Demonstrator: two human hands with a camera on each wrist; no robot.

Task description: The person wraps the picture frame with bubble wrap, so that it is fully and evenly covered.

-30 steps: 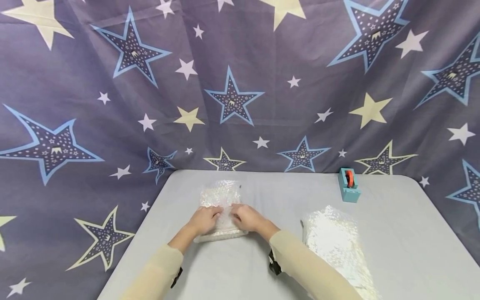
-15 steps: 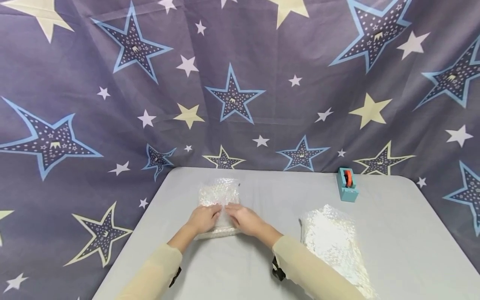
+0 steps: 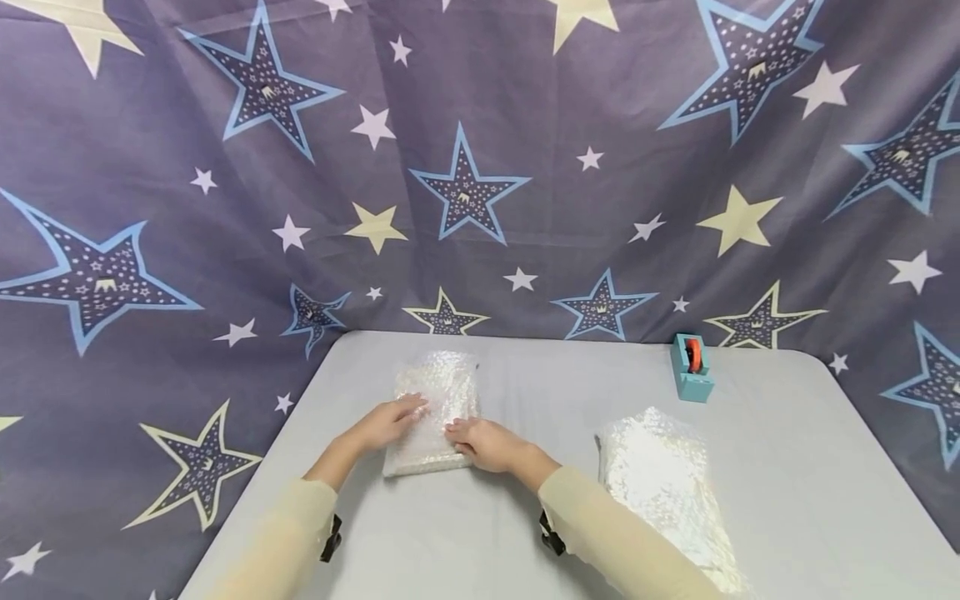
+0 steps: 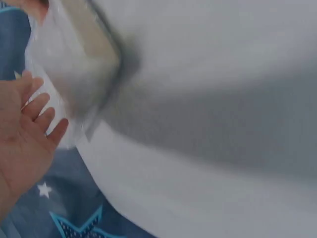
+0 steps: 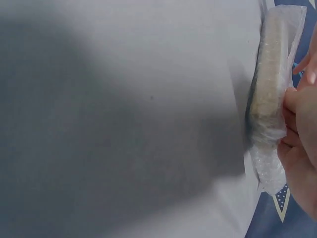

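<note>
A flat package in clear bubble wrap (image 3: 447, 385) lies on the left part of the table, its pale contents showing through the near edge. My left hand (image 3: 390, 422) reaches across its left side, fingers extended and slightly spread; the left wrist view shows that hand's (image 4: 27, 134) fingertips at the loose film. At the package's right near side is my right hand (image 3: 487, 443). In the right wrist view, the right hand (image 5: 302, 144) has bent fingers and thumb at the edge of the wrap (image 5: 270, 84), which bunches beside them.
A second bubble-wrapped package (image 3: 660, 475) lies to the right, partly behind my right sleeve. A teal tape dispenser (image 3: 692, 375) with an orange roll stands at the back right. A star-patterned curtain (image 3: 525, 217) hangs behind the grey-white table (image 3: 540, 383).
Both hands were close together on top of the package. The left hand has drawn away to the left with its fingers straighter; the right hand has come slightly nearer.
</note>
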